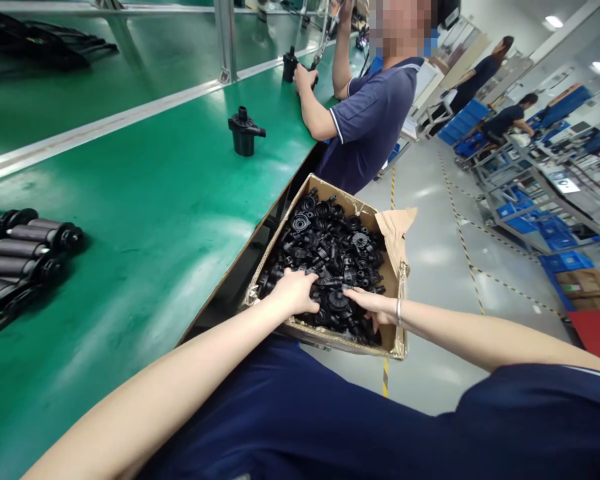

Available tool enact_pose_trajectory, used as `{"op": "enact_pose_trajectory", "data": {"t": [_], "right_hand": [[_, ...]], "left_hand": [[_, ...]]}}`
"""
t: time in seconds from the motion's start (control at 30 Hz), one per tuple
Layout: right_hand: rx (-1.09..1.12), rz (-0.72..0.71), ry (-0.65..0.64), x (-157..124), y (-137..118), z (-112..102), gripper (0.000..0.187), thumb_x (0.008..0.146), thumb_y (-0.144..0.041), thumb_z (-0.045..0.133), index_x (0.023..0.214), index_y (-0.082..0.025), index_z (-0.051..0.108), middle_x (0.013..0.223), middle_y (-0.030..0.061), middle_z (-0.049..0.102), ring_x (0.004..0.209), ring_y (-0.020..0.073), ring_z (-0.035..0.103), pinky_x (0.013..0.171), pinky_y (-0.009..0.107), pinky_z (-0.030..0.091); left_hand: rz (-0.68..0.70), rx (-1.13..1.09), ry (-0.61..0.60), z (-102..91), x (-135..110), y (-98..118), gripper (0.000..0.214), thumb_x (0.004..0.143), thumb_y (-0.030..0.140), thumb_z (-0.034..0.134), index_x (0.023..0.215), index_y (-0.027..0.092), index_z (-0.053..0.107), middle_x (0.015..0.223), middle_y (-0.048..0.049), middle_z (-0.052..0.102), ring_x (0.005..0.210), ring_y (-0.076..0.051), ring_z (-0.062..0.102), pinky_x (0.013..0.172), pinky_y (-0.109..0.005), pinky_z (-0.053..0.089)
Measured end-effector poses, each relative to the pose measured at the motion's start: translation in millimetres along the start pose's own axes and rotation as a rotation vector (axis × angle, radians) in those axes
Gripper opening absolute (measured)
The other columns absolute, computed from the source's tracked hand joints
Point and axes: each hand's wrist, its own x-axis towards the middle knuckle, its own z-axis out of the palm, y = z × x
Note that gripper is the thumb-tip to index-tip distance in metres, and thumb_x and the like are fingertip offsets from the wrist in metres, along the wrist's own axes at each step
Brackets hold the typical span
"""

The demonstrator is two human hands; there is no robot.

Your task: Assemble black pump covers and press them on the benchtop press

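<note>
An open cardboard box (325, 341) in front of me is filled with a heap of black plastic pump covers (330, 247), round with short pipe stubs. Over the near left part of the heap, my left hand (295, 293) lies with its fingers apart, touching the pieces. My right hand (373, 303), with a bracelet at the wrist, reaches in over the box's right side. Its outstretched fingers touch a round pump cover (338, 300) near the front; some fingertips are hidden among the parts. I see nothing lifted by either hand.
Left of the box runs a green workbench (145, 200). It carries an assembled black pump (243, 132) and, at far left, several dark cylindrical parts (15, 250). A co-worker (370, 113) stands just beyond the box, a hand near another pump (289, 65). A taped floor aisle (430, 267) lies right.
</note>
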Motion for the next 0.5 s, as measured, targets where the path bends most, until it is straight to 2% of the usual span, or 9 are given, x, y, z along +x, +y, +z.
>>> {"op": "enact_pose_trajectory", "data": {"t": [0.1,0.23,0.3,0.4,0.5], "right_hand": [[0.012,0.048,-0.107,-3,-8,-8,0.087,0.066,-0.086,0.047,0.140,-0.045,0.025,0.150,0.0053,0.027,0.117,0.0184,0.053,0.093,0.048,0.053],[0.008,0.136,-0.196,1,-19,-11,0.091,0.062,-0.086,0.052,0.137,-0.043,0.028,0.139,0.0081,0.040,0.114,0.0202,0.054,0.090,0.052,0.052],[0.000,0.160,-0.193,2,-24,-9,0.095,0.060,-0.085,0.056,0.138,-0.041,0.027,0.136,0.0092,0.043,0.116,0.0226,0.052,0.089,0.056,0.050],[0.000,0.138,-0.209,-3,-29,-5,0.087,0.061,-0.080,0.062,0.132,-0.040,0.033,0.134,0.0064,0.046,0.116,0.0211,0.052,0.092,0.057,0.048],[-0.002,0.101,-0.250,-7,-33,-1,0.081,0.062,-0.075,0.065,0.129,-0.037,0.037,0.130,0.0045,0.049,0.115,0.0163,0.054,0.095,0.052,0.051]], "left_hand": [[0.016,-0.021,-0.041,-3.2,-3,4,0.093,0.059,0.052,0.075,0.142,0.021,0.045,0.124,-0.0136,0.059,0.116,-0.038,0.052,0.092,-0.041,0.047],[0.030,0.043,-0.153,-9.5,3,7,0.101,0.051,0.051,0.083,0.139,0.016,0.048,0.125,-0.0196,0.057,0.117,-0.042,0.049,0.095,-0.045,0.044],[0.013,0.050,-0.183,-9.9,4,7,0.101,0.051,0.047,0.084,0.139,0.017,0.048,0.124,-0.0182,0.058,0.117,-0.041,0.050,0.095,-0.044,0.045],[0.013,-0.013,-0.166,-6.7,-2,5,0.102,0.051,0.042,0.085,0.142,0.024,0.044,0.128,-0.0137,0.056,0.121,-0.040,0.047,0.096,-0.041,0.045],[0.039,-0.012,-0.139,-4.4,-10,6,0.101,0.049,0.040,0.086,0.140,0.025,0.046,0.129,-0.0138,0.055,0.124,-0.040,0.045,0.102,-0.046,0.041]]}}
